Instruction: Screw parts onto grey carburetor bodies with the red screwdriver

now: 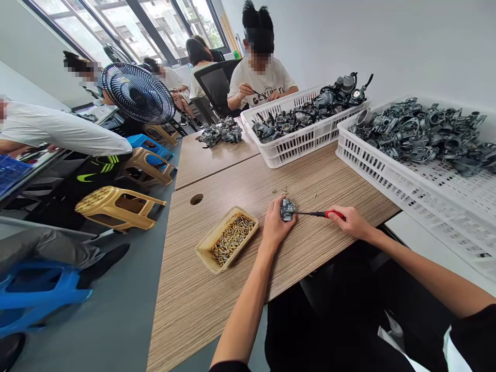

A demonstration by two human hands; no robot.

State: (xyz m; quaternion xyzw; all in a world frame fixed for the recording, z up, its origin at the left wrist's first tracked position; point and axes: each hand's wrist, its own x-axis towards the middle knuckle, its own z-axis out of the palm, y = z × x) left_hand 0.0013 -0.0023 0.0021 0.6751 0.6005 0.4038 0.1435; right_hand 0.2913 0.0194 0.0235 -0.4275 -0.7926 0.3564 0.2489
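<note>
My left hand (276, 227) is closed around a small grey metal carburetor body (287, 209), steadying it on the wooden table (209, 315). In my right hand (353, 223) is a screwdriver (323, 213) with a red and black handle, held level. Its thin dark shaft reaches left to the side of the carburetor body; whether the tip sits in a hole is too small to tell. Left of my left hand, a yellowish plastic tub (204, 257) holds many small brass parts (232, 240). Several loose brass pieces (285, 189) lie just beyond the carburetor body.
Two white plastic crates, one (302, 146) at the far edge and one (403, 191) at the right, hold heaps of carburetors. Another pile of carburetors (220, 133) lies at the far left. A person (263, 75) works opposite. A black fan (138, 94) and stools (120, 206) stand left.
</note>
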